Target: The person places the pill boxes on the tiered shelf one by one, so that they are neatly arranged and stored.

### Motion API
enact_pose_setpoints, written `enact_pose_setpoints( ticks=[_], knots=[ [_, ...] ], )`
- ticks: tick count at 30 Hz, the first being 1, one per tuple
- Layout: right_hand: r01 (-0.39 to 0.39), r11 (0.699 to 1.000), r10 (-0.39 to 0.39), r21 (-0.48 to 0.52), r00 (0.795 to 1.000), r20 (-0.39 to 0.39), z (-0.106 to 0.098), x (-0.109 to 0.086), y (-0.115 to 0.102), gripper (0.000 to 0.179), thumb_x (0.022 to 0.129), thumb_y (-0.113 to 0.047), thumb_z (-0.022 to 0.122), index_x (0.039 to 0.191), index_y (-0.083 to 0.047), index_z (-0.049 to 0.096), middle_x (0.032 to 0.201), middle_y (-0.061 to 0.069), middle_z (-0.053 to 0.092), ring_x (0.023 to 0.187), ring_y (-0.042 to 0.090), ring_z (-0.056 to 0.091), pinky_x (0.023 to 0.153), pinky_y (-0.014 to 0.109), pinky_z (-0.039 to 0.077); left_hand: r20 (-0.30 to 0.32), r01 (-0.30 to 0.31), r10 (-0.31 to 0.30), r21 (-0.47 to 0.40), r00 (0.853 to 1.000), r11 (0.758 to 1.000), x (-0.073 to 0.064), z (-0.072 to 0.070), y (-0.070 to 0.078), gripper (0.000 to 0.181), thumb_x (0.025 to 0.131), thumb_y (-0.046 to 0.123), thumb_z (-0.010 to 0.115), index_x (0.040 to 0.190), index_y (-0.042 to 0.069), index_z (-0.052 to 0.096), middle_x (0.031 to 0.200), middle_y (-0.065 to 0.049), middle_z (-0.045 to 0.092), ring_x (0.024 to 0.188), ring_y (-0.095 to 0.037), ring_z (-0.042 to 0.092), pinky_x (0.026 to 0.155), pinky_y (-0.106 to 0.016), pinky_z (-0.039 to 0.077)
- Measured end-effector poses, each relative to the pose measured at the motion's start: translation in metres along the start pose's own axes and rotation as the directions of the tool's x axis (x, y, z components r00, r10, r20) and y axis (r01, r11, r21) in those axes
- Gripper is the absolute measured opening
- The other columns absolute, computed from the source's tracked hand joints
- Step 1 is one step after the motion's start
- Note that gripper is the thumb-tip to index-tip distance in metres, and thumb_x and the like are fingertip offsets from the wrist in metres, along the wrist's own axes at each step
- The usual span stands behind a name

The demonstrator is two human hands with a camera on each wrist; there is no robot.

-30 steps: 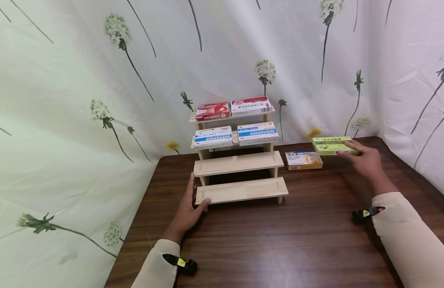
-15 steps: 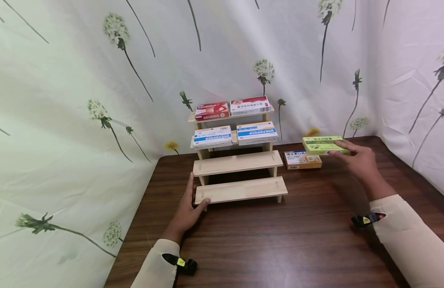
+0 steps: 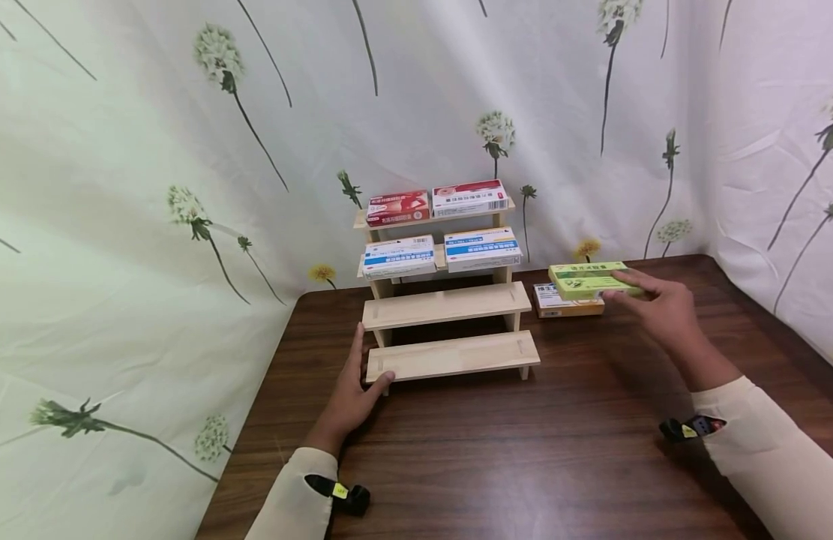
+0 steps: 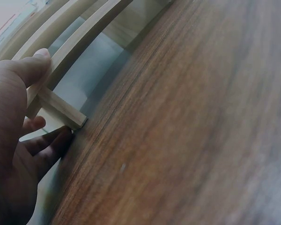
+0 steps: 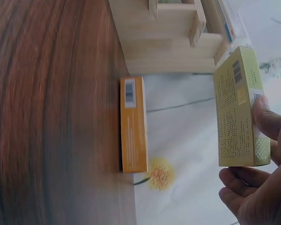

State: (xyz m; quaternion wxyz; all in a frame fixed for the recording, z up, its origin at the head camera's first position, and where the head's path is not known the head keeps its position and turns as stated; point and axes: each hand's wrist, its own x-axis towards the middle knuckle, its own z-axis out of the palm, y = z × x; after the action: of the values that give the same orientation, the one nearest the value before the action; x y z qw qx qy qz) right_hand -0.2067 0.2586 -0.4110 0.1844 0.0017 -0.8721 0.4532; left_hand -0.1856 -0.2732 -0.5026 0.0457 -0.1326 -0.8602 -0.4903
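My right hand [image 3: 659, 304] pinches a green medicine box [image 3: 581, 279] by its right end, thumb on the near side. The box is held up off the table and overlaps an orange-and-white medicine box [image 3: 558, 308] in the head view. In the right wrist view the green box [image 5: 236, 112] is well apart from the orange box [image 5: 133, 126] on the table. My left hand [image 3: 349, 394] grips the left end of the lowest step of a stepped wooden stand [image 3: 453, 356]. In the left wrist view its thumb [image 4: 35, 65] lies on the step's front edge, other fingers beside the leg.
On the stand's top step lie a red box [image 3: 398, 208] and a red-and-white box [image 3: 470, 199]. Two blue-and-white boxes [image 3: 399, 256] lie on the step below; the lower two steps are bare. A flowered cloth [image 3: 423, 97] hangs behind the brown table [image 3: 470, 450].
My right hand has carried the green box leftward toward the stand, so that it now covers part of the orange-and-white box. The left hand stays in place on the stand.
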Motion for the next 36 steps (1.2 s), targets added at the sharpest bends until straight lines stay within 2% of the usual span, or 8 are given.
enact_pose_setpoints(
  ticks=[6, 12, 19, 23, 27, 30, 33, 36],
  knots=[
    [0.033, 0.998, -0.034, 0.059, 0.999, 0.012, 0.01, -0.007, -0.012, 0.055, 0.097, -0.031, 0.087, 0.144, -0.006, 0.071, 0.16, 0.025, 0.055, 0.143, 0.052, 0.056, 0.077, -0.002, 0.044, 0.002, 0.008, -0.008, 0.006, 1.0, 1.0, 0.0, 0.0, 0.0, 0.106, 0.107, 0.034, 0.074, 0.177, 0.037, -0.006, 0.171, -0.025, 0.04, 0.147, -0.045, 0.056, 0.115, -0.062, 0.049],
    [0.07, 0.996, -0.072, 0.059, 0.997, 0.036, 0.022, -0.016, -0.023, 0.053, 0.097, -0.03, 0.087, 0.143, -0.007, 0.072, 0.16, 0.022, 0.056, 0.149, 0.052, 0.052, 0.076, 0.004, 0.041, 0.005, 0.003, -0.003, 0.003, 1.0, 1.0, -0.001, 0.0, 0.001, 0.104, 0.107, 0.033, 0.073, 0.177, 0.033, -0.005, 0.171, -0.026, 0.039, 0.146, -0.045, 0.057, 0.114, -0.062, 0.05],
    [0.14, 0.985, -0.142, 0.104, 0.99, 0.009, 0.043, -0.018, -0.028, 0.047, 0.094, -0.024, 0.089, 0.136, -0.007, 0.077, 0.152, 0.024, 0.063, 0.144, 0.049, 0.058, 0.073, 0.006, 0.045, 0.01, 0.019, -0.019, -0.003, 1.0, 1.0, -0.001, 0.0, 0.002, 0.105, 0.107, 0.034, 0.073, 0.178, 0.03, -0.004, 0.172, -0.025, 0.039, 0.146, -0.045, 0.058, 0.115, -0.063, 0.049],
    [0.162, 0.981, -0.162, 0.106, 0.987, -0.009, 0.052, -0.019, -0.033, 0.046, 0.091, -0.022, 0.092, 0.133, -0.007, 0.079, 0.148, 0.023, 0.067, 0.144, 0.046, 0.061, 0.087, 0.006, 0.046, 0.009, 0.013, -0.013, -0.003, 1.0, 1.0, -0.001, 0.001, 0.002, 0.105, 0.107, 0.034, 0.074, 0.177, 0.034, -0.004, 0.171, -0.025, 0.04, 0.145, -0.044, 0.059, 0.114, -0.062, 0.05],
    [0.165, 0.98, -0.163, 0.108, 0.986, -0.029, 0.059, -0.021, -0.04, 0.046, 0.088, -0.022, 0.094, 0.129, -0.007, 0.081, 0.144, 0.021, 0.071, 0.142, 0.043, 0.064, 0.106, 0.019, 0.049, 0.002, 0.009, -0.009, 0.003, 1.0, 1.0, -0.001, 0.001, 0.001, 0.106, 0.107, 0.035, 0.074, 0.176, 0.039, -0.006, 0.171, -0.025, 0.041, 0.146, -0.045, 0.058, 0.114, -0.063, 0.05],
    [0.188, 0.976, -0.184, 0.11, 0.982, -0.045, 0.065, -0.022, -0.045, 0.044, 0.087, -0.019, 0.095, 0.127, -0.006, 0.081, 0.14, 0.022, 0.073, 0.14, 0.044, 0.065, 0.109, 0.032, 0.053, -0.002, 0.014, -0.014, 0.004, 1.0, 1.0, -0.001, 0.002, 0.001, 0.107, 0.106, 0.036, 0.074, 0.176, 0.042, -0.007, 0.171, -0.023, 0.04, 0.146, -0.045, 0.058, 0.114, -0.061, 0.05],
    [0.245, 0.965, -0.239, 0.094, 0.968, -0.071, 0.073, -0.022, -0.049, 0.043, 0.085, -0.015, 0.096, 0.124, -0.004, 0.082, 0.135, 0.023, 0.075, 0.137, 0.045, 0.067, 0.11, 0.046, 0.054, -0.003, 0.006, -0.006, 0.011, 1.0, 1.0, 0.0, 0.001, 0.0, 0.106, 0.107, 0.035, 0.074, 0.176, 0.038, -0.007, 0.171, -0.024, 0.039, 0.145, -0.045, 0.058, 0.112, -0.06, 0.052],
    [0.323, 0.945, -0.315, 0.06, 0.943, -0.108, 0.082, -0.021, -0.052, 0.042, 0.081, -0.011, 0.098, 0.119, 0.0, 0.083, 0.128, 0.025, 0.077, 0.132, 0.047, 0.069, 0.11, 0.063, 0.052, -0.003, -0.001, 0.001, 0.004, 1.0, 1.0, 0.0, 0.001, 0.001, 0.106, 0.107, 0.033, 0.074, 0.177, 0.035, -0.006, 0.171, -0.025, 0.039, 0.145, -0.046, 0.058, 0.111, -0.06, 0.053]
  ],
)
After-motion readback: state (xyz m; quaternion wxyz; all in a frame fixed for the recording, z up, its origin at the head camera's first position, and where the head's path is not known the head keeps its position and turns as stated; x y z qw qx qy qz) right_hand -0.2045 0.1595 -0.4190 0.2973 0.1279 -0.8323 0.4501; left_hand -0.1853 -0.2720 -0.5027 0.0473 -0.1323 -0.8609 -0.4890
